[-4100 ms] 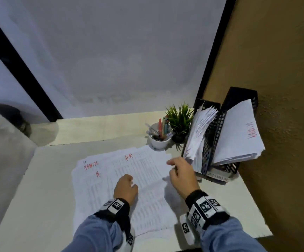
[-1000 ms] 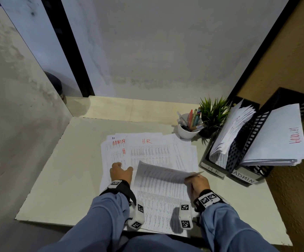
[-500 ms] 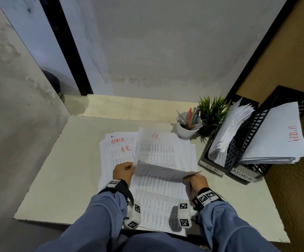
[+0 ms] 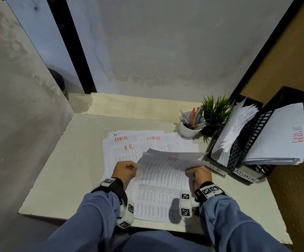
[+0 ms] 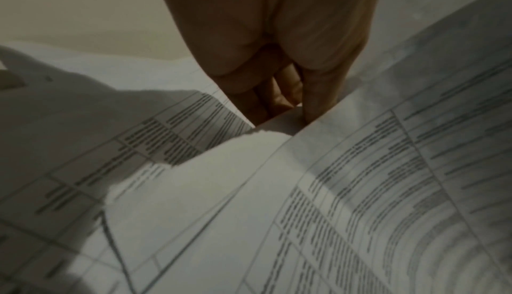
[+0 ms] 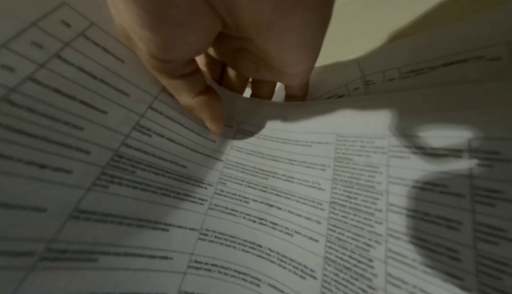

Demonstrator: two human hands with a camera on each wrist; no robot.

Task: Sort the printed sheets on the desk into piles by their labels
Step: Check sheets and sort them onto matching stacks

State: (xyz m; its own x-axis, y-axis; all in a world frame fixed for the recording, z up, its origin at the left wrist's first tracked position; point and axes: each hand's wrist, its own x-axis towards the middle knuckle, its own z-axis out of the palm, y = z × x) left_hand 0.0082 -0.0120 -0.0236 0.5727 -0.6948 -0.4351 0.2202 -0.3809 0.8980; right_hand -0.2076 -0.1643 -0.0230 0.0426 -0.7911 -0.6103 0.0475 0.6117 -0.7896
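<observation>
A spread of printed sheets [image 4: 138, 142] with red ADMIN and HR labels lies on the desk [image 4: 60, 170]. I hold a sheet marked HR [image 4: 167, 160] lifted above them. My left hand [image 4: 127, 169] pinches its left edge and my right hand [image 4: 197, 172] pinches its right edge. In the left wrist view the left hand [image 5: 277, 92] grips the paper's edge [image 5: 279, 121]. In the right wrist view the thumb of the right hand [image 6: 210, 106] lies on top of the sheet [image 6: 277, 189], with the fingers beneath it.
Two black file trays stand at the right: the HR tray [image 4: 215, 169] with curled papers and the ADMIN tray [image 4: 245, 177] with a stack. A white cup of pens [image 4: 189, 128] and a small plant [image 4: 215, 113] sit behind the sheets. Walls close in left and right.
The HR sheet has been lifted clear of the spread and drawn toward me; my left hand moved from the pile to its left edge. An ADMIN label beneath now shows.
</observation>
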